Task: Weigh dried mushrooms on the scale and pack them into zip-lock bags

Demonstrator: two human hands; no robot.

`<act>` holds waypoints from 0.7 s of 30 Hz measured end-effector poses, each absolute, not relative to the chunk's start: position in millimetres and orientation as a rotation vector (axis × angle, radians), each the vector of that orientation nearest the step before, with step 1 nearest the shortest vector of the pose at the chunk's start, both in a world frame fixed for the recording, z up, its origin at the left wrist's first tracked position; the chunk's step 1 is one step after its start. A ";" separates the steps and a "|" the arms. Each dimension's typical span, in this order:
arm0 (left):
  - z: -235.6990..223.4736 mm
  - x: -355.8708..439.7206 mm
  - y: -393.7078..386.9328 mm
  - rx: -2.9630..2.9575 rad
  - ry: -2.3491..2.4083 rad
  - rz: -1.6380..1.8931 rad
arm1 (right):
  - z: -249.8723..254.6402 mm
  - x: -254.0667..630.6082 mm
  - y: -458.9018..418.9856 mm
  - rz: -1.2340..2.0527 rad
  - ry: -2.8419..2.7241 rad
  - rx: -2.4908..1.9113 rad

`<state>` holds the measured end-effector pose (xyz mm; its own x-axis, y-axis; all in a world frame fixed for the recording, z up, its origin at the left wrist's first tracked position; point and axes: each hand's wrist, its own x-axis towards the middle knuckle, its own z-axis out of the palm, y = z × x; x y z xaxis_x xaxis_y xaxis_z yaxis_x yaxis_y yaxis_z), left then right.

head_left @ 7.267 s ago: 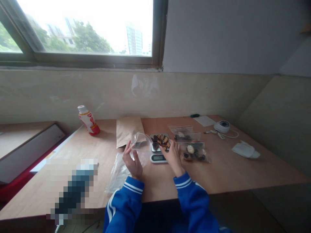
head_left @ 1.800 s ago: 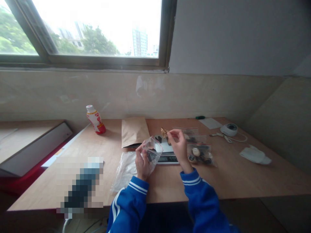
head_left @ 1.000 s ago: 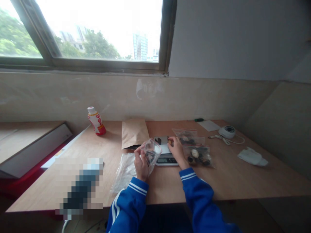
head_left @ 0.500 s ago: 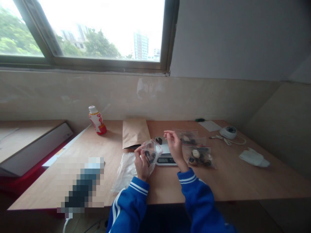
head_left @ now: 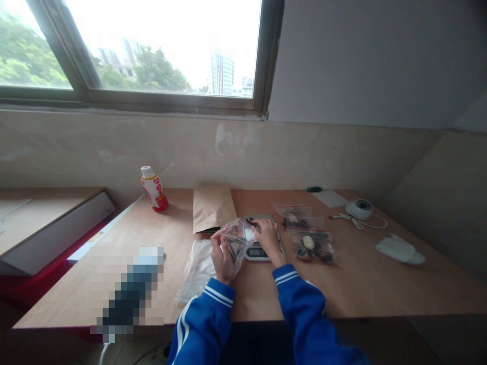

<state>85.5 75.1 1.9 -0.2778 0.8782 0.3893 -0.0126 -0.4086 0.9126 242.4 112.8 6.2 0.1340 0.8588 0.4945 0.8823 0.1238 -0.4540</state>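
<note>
Across the tabletop (head_left: 361,284), the left fingers (head_left: 217,249) grip a zip bag (head_left: 236,244) of dark pieces, while the half-curled right fingers (head_left: 263,227) sit over a scale (head_left: 257,252), their hold impossible to tell.

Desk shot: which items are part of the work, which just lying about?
Part of the work: left hand holding clear zip bag; right hand over digital scale; filled zip bags.
Lying about: kraft envelope; plastic bottle; white cloth.

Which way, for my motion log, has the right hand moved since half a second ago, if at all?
Yes: the right hand has dropped and shifted slightly left, its fingers now over the digital scale.
</note>
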 end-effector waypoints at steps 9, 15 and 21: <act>2.4 87.6 75.0 1.237 1.135 1.795 | 52.3 240.2 92.1 0.100 -1.116 -1.301; 2.6 88.2 75.1 1.215 1.121 1.815 | 86.5 223.4 71.5 0.193 -1.372 -1.179; 5.6 88.5 77.8 1.091 1.001 1.791 | 67.3 230.1 74.5 0.339 -1.332 -1.194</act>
